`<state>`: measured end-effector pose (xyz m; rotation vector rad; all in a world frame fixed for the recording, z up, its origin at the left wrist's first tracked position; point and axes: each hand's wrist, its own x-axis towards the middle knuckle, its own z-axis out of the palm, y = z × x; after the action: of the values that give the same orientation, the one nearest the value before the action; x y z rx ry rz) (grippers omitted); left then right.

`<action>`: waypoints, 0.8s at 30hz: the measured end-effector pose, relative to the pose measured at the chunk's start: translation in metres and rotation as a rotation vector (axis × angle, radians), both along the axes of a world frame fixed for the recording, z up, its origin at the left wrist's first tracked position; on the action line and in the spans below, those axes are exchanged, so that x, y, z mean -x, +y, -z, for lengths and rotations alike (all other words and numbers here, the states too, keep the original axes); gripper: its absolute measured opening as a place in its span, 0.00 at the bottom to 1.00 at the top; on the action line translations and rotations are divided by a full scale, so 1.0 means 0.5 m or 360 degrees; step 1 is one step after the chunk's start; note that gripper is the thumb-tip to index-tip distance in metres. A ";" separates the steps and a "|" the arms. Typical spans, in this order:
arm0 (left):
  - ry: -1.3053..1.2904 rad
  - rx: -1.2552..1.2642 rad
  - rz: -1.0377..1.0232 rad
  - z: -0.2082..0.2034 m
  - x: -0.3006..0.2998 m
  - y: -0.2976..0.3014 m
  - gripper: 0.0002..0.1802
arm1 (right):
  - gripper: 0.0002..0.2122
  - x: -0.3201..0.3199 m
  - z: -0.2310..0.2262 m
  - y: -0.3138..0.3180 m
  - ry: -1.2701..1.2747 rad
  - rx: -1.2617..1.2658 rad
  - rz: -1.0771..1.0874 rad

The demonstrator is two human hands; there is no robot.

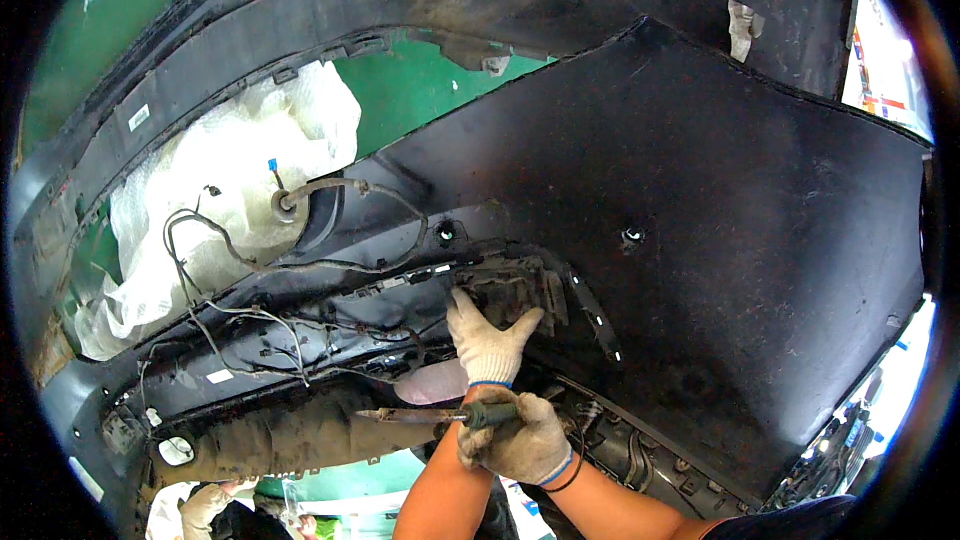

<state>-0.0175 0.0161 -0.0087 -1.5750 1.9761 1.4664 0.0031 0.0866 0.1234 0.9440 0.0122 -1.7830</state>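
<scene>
My left hand (492, 342), in a white knit glove with a blue cuff, lies with thumb and fingers spread. It rests against a dirty, dark ribbed block (510, 292) on the inner side of a large black bumper-like panel (720, 230). Across my left wrist, my right hand (535, 445) in a soiled glove is closed around the dark green handle of a soldering iron (415, 416). The iron's pointed metal end faces left, and a thin dark cord (582, 440) loops by my right wrist. A pale rounded pad (432, 382) sits beside my left wrist.
A wiring harness (340, 266) trails across the panel's left side. Clear plastic wrap (235, 180) lies behind it, over a green floor (425, 80). A curved black trim piece (210, 70) spans the upper left. Another person's gloved hand (203, 512) shows at the lower left.
</scene>
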 end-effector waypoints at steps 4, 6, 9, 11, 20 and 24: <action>-0.0001 0.0011 0.0004 -0.004 -0.003 0.002 0.78 | 0.31 -0.002 -0.002 0.001 -0.0052 -0.0075 -0.0039; -0.0017 -0.0017 -0.0001 -0.014 -0.005 0.000 0.78 | 0.32 -0.005 -0.002 0.001 -0.0056 -0.0056 -0.0038; -0.0013 -0.0023 0.0010 -0.020 -0.016 0.004 0.78 | 0.33 -0.010 -0.006 -0.003 -0.0023 -0.0047 -0.0058; 0.0044 0.0029 0.0024 -0.013 -0.030 0.017 0.78 | 0.33 -0.015 -0.006 -0.006 -0.0007 -0.0025 -0.0056; 0.0011 -0.0108 0.0014 -0.009 -0.028 0.009 0.77 | 0.34 -0.027 0.006 0.005 0.0094 0.0003 -0.0115; -0.0062 -0.0012 0.0010 -0.007 0.009 -0.014 0.78 | 0.33 -0.017 -0.005 0.000 0.0070 0.0006 0.0000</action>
<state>-0.0218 0.0089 -0.0051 -1.5807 1.9502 1.4277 0.0116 0.0867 0.1262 0.9023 0.0364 -1.8030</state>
